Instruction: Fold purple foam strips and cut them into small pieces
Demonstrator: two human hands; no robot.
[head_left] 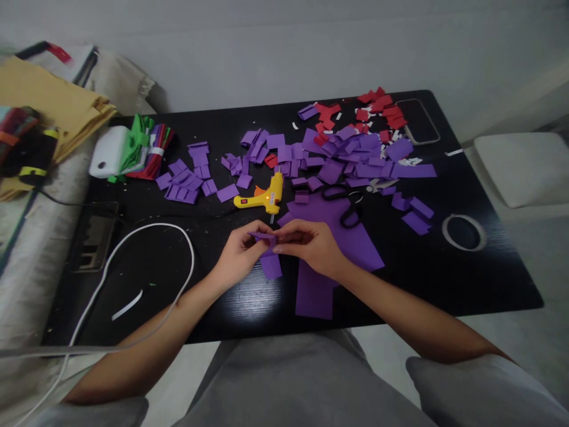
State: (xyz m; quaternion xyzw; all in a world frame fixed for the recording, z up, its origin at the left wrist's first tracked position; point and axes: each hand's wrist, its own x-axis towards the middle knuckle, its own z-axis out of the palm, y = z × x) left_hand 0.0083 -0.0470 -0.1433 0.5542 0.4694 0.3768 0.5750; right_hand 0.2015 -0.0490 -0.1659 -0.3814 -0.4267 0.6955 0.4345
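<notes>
A folded strip of purple paper [270, 266] is held between my two hands over the near middle of the table. My left hand [244, 248] pinches its upper left part, thumb in front. From the other side my right hand [311, 244] grips the right edge between thumb and fingers. Just beyond them a yellow glue gun [262, 198] lies on its side. Larger purple sheets [355, 243] spread under and beside my right hand, with black-handled scissors [351, 214] resting on them.
Many cut purple pieces [284, 151] and red pieces [384, 110] cover the table's far side. A phone [418, 121] and a tape roll [464, 232] lie at right. A white cable [192, 261] loops at left, near bundled paper strips [153, 151] and a white box [109, 152].
</notes>
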